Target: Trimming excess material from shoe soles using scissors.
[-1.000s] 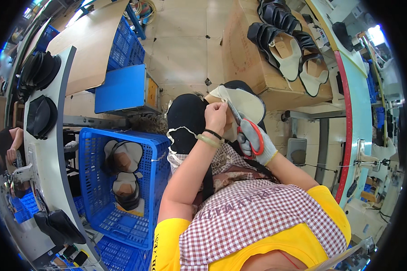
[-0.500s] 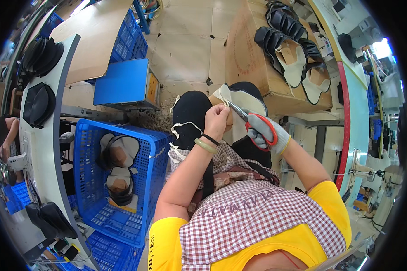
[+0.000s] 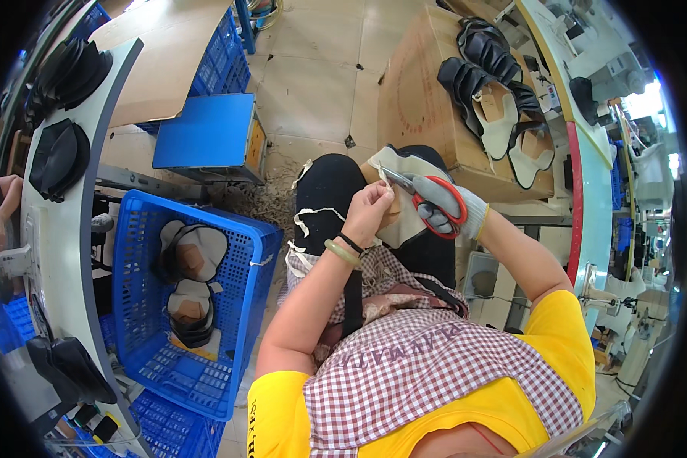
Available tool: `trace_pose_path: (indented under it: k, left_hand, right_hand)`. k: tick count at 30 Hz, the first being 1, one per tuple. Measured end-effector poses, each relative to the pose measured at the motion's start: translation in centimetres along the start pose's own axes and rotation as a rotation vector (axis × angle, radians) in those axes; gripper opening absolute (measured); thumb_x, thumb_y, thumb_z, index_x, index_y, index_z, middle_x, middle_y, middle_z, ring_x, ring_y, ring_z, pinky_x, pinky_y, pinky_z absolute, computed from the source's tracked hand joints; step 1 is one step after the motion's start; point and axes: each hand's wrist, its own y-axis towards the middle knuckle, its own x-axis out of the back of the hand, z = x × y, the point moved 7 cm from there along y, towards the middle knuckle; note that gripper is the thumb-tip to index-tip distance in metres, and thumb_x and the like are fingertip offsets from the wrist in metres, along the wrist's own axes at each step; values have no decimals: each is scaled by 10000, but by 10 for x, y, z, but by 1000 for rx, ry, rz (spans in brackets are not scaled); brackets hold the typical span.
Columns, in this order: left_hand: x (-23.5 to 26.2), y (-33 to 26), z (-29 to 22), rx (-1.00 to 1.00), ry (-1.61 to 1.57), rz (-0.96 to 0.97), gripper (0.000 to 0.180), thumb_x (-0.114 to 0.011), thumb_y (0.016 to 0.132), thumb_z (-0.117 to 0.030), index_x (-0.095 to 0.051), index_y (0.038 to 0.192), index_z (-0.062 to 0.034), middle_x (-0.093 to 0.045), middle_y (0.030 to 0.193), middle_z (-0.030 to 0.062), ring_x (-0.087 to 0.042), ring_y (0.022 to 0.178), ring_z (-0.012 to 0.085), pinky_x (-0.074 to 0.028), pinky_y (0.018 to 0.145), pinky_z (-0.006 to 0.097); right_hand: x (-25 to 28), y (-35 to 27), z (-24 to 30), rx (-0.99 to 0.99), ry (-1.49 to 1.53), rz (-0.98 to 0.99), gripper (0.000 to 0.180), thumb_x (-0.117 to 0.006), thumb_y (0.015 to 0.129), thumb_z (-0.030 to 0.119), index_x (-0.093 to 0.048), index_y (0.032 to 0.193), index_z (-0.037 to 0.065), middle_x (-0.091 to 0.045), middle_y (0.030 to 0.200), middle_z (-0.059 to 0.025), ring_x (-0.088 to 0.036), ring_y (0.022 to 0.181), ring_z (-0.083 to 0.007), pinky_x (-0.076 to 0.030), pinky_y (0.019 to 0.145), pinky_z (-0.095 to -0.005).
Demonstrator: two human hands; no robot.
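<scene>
Pinching strip (image 3: 383,177) at edge of cream panel (image 3: 416,167), your left hand (image 3: 369,210) likely tensions it for scissors (image 3: 401,181) your right hand (image 3: 471,212) grips.

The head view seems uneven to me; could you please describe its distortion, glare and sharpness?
In the head view, the pale table at left bows toward the black rim; a bright patch washes out the upper right; the scissors and bare left hand near the middle look reasonably sharp, while details toward the edges look softer.
</scene>
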Motion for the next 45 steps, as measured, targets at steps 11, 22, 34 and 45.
trace_pose_path:
  k: [11, 22, 34, 45]
  left_hand:
    - [9, -16, -18, -318, 392, -47, 127, -567, 901, -87, -555, 795, -18, -504, 1264, 115, -499, 1151, 175, -417, 882, 272]
    - [57, 41, -48, -381, 990, -416, 359, -700, 776, -244, -583, 966, 37, -592, 753, 122, -534, 612, 172, -451, 592, 343]
    - [32, 43, -39, 246, 135, 103, 112, -560, 897, -126, -585, 799, -79, -544, 751, -34, -532, 686, 80, -464, 677, 256]
    - [20, -33, -74, -130, 188, 0, 174, -598, 882, -107, -569, 732, -25, -489, 714, -39, -441, 670, 35, -442, 815, 226]
  right_hand:
    - [-24, 21, -5, 21, 14, -15, 369, -555, 896, 493, -551, 1006, 141, -467, 600, 25, -402, 420, -73, -319, 371, -213]
    - [-26, 10, -4, 215, 92, -6, 576, -521, 932, 425, -346, 1440, 218, -460, 657, 32, -400, 458, -55, -336, 391, -203]
    - [-17, 7, -13, 160, 183, 25, 578, -548, 912, 448, -381, 1413, 214, -483, 677, 36, -407, 459, -39, -344, 380, -195]
    - [-59, -10, -11, 259, 408, 494, 595, -531, 952, 376, -285, 1459, 186, -538, 703, 13, -423, 466, -35, -344, 390, -160]
